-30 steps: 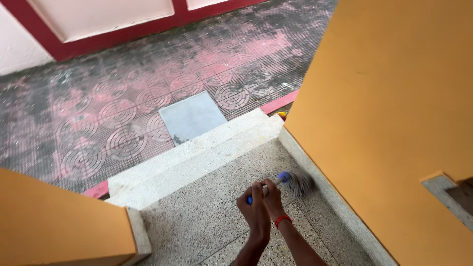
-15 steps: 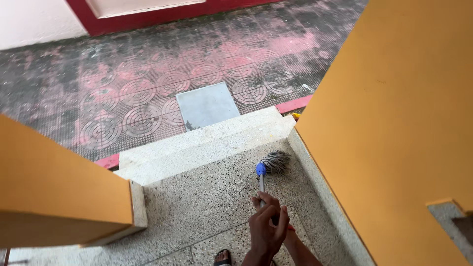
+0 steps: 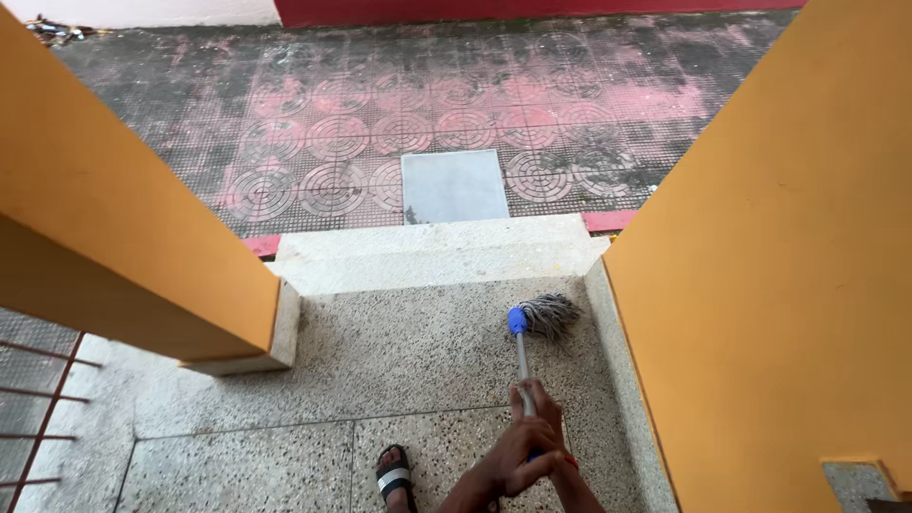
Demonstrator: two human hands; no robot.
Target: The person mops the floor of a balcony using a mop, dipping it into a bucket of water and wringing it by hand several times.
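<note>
A grey string mop (image 3: 541,318) with a blue plastic collar and thin metal handle lies tilted, its head spread on the speckled terrazzo floor (image 3: 399,351) near the step.

Orange walls (image 3: 779,247) flank a speckled terrazzo floor (image 3: 380,361) that steps down over a pale stone step (image 3: 427,249) to weathered, circle-patterned paving (image 3: 332,142) with a grey slab (image 3: 453,185), possibly a cover.
</note>
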